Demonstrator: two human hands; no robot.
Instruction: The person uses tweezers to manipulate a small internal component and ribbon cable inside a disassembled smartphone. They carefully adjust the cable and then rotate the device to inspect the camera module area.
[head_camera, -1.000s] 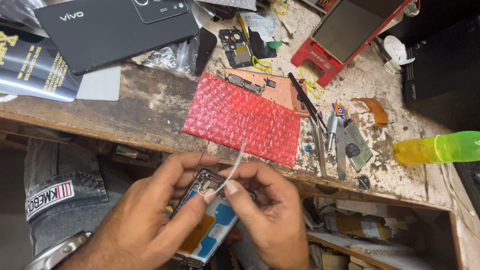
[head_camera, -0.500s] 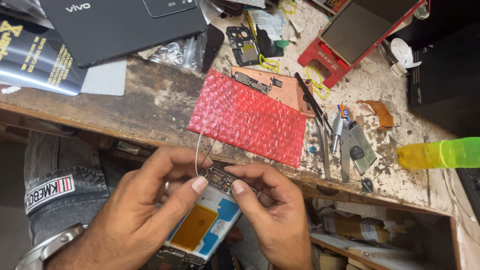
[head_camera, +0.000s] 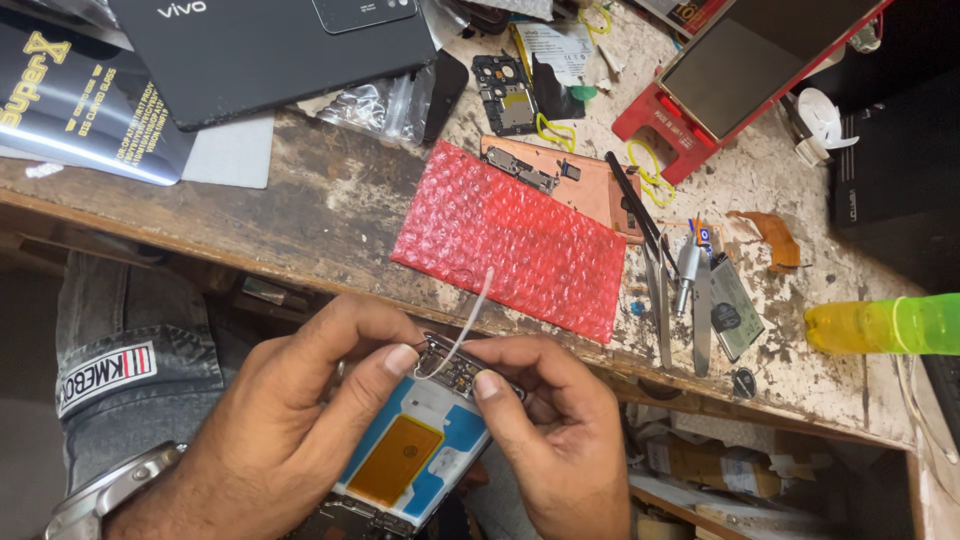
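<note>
Here, two hands, one opened phone (gripped)

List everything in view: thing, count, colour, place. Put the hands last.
opened phone: one, blue and orange inside, held below the bench edge
thin strip: one, whitish, curling up from the phone's top
bubble-wrap pouch: one, red, bench centre
small circuit boards: two or so, dark, behind the pouch
phone in holder: one, dark screen, red holder, top right
tweezers and small tools: several, metal, right of the pouch
bottle: one, yellow-green, lying at right
flat box: one, black, top left
workbench: one, worn wood
wristwatch: one, silver, left wrist
left hand: holds the phone
right hand: pinches at the phone's top
</note>
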